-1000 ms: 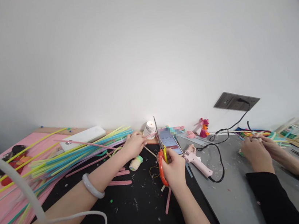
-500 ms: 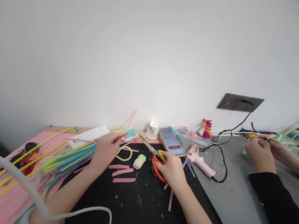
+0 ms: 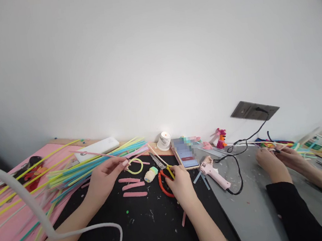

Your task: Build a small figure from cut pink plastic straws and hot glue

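Note:
My left hand [image 3: 108,177] pinches a thin pink pipe cleaner [image 3: 94,153] that runs off to the left past the white box. Just right of those fingertips lies a yellow-green pipe cleaner loop [image 3: 134,166]. My right hand [image 3: 181,184] is closed around the handles of scissors [image 3: 165,183], orange on one side and yellow on the other, blades pointing up and left. Between my hands a small cream and green fuzzy roll [image 3: 150,174] rests on the black mat, with several short pink pipe cleaner pieces [image 3: 133,185] beside it.
A bundle of coloured pipe cleaners [image 3: 75,173] lies at left. At the back stand a paper cup [image 3: 163,141] and a phone [image 3: 189,161]. A pink glue gun [image 3: 215,172] lies right, its black cord looping. Farther right are another person's hands [image 3: 276,162]. A white cable [image 3: 83,228] crosses in front.
My left hand has dropped a little and moved left, and the pink pipe cleaner no longer sticks up beyond its fingertips. The scissors have shifted slightly left, their handles spread wider.

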{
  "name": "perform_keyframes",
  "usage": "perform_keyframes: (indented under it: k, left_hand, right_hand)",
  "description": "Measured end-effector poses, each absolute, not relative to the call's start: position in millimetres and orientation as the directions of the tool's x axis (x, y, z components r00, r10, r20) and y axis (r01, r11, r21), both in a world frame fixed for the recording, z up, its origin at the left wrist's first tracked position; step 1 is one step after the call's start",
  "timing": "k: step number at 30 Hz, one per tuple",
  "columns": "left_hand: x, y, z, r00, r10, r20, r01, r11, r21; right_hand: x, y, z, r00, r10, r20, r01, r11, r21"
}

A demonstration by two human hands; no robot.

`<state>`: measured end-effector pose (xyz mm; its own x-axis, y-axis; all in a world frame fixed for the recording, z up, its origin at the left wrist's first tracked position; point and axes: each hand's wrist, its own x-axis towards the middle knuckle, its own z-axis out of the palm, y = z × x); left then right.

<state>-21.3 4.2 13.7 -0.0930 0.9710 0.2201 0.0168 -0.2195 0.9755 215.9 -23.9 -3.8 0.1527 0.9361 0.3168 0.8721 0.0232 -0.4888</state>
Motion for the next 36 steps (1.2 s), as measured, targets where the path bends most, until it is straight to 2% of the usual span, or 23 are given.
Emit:
perform_keyframes:
  k: [5, 8, 10, 12, 15, 17, 22, 25, 28, 31, 34, 36]
  left_hand:
    - [-18, 1, 15, 0.002, 0.991, 0.13, -0.211, -0.127, 0.969]
    - [-16, -3, 17, 0.099, 0.993, 0.071, -0.352, -0.031, 0.935]
    - [-14, -6, 17, 0.155, 0.987, 0.048, -0.407, 0.02, 0.913]
    - [-12, -8, 17, 0.221, 0.975, 0.013, -0.424, 0.084, 0.902]
    - [-9, -11, 18, 0.326, 0.945, -0.036, -0.376, 0.164, 0.912]
    - [-7, -13, 19, 0.364, 0.93, -0.041, -0.329, 0.17, 0.929]
    - [-2, -14, 18, 0.344, 0.935, -0.087, -0.389, 0.226, 0.893]
    - [1, -11, 16, 0.331, 0.936, -0.12, -0.442, 0.266, 0.856]
    - [2, -5, 15, 0.325, 0.942, -0.086, -0.475, 0.241, 0.846]
    - [-2, 4, 18, 0.251, 0.968, -0.026, -0.528, 0.159, 0.834]
    - [-12, 15, 24, 0.162, 0.987, -0.013, -0.575, 0.105, 0.811]
    - [-17, 23, 27, 0.132, 0.991, -0.014, -0.629, 0.095, 0.772]
  right_hand:
    - [217, -27, 8, 0.103, 0.937, 0.333, 0.858, 0.086, -0.507]
    - [213, -31, 18, 0.111, 0.918, 0.38, 0.758, 0.169, -0.63]
    - [207, -34, 22, 0.118, 0.952, 0.283, 0.59, 0.162, -0.791]
    - [200, -36, 23, 0.071, 0.988, 0.135, 0.342, 0.103, -0.934]
    - [193, -37, 22, 0.025, 0.997, 0.072, 0.018, 0.072, -0.997]
    - [192, -37, 21, 0.071, 0.991, 0.116, -0.069, 0.121, -0.99]
    - [193, -38, 22, 0.15, 0.967, 0.208, 0.003, 0.21, -0.978]
    - [186, -38, 24, 0.113, 0.968, 0.223, 0.014, 0.223, -0.975]
    - [181, -35, 26, 0.044, 0.977, 0.211, 0.038, 0.209, -0.977]
    - [180, -32, 28, 0.029, 0.972, 0.235, 0.288, 0.217, -0.933]
    - [180, -32, 29, -0.051, 0.946, 0.321, 0.629, 0.28, -0.726]
    - [176, -33, 27, -0.217, 0.921, 0.325, 0.717, 0.376, -0.587]
